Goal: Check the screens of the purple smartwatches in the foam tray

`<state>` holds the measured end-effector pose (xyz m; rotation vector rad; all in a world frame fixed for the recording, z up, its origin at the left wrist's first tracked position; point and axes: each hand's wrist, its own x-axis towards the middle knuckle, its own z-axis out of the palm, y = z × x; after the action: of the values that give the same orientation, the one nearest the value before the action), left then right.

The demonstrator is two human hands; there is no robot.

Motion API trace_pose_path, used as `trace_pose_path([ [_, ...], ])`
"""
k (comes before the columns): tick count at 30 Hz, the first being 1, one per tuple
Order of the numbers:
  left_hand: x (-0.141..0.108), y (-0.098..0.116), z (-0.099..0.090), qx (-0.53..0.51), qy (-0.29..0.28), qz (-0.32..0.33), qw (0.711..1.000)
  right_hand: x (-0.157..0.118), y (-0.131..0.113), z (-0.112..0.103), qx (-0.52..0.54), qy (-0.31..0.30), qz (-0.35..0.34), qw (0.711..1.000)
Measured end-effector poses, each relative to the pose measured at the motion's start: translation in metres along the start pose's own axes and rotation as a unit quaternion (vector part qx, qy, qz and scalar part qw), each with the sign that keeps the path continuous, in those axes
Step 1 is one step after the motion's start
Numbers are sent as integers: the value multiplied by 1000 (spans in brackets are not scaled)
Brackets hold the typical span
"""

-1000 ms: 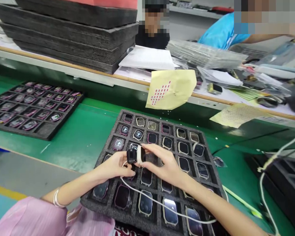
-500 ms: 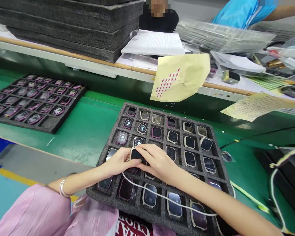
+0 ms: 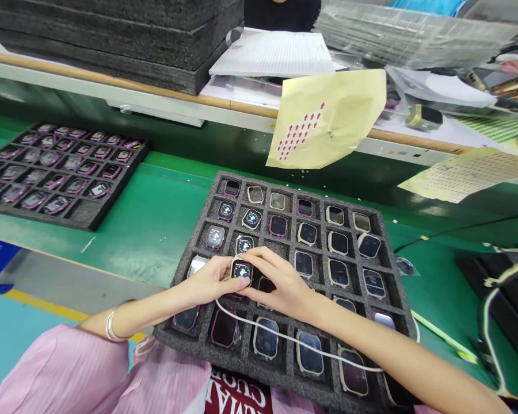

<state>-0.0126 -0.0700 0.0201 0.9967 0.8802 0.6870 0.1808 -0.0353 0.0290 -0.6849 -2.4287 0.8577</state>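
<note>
A grey foam tray [image 3: 290,336] with rows of watches lies in front of me, tilted in view. Between both hands, over the tray's left part, is a watch [image 3: 242,271] with a pale frame and a lit screen. My left hand [image 3: 213,280] grips its left side, thumb across the lower edge. The fingers of my right hand [image 3: 280,283] press at its top and lower right. A white cable [image 3: 293,347] runs from near my left hand across the tray and under my right forearm. Another lit watch [image 3: 244,244] sits in the slot just above.
A second tray [image 3: 83,214] of purple-framed watches lies at the left on the green table [image 3: 155,201]. Stacked dark foam trays [image 3: 112,52], papers [image 3: 276,53] and a hanging yellow sheet [image 3: 328,123] are at the raised shelf. A person in dark clothing is behind it.
The held watch's screen was dark and is now lit with a face on it. Both hands keep nearly the same place and hold. The view has shifted slightly.
</note>
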Motion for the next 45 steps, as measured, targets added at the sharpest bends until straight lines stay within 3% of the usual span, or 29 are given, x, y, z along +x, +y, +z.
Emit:
trace_pose_path([
  [8, 2, 3, -1, 61, 3, 6, 998, -2, 1, 2, -11, 4, -6, 1000],
  [37, 0, 1, 2, 77, -26, 11, 997, -7, -2, 7, -60, 24, -12, 998],
  [41, -3, 0, 3, 111, -27, 21, 993, -2, -4, -6, -19, 37, -11, 999],
  [45, -6, -1, 4, 95, -60, -10, 994, 3, 7, -34, 0, 119, 33, 992],
])
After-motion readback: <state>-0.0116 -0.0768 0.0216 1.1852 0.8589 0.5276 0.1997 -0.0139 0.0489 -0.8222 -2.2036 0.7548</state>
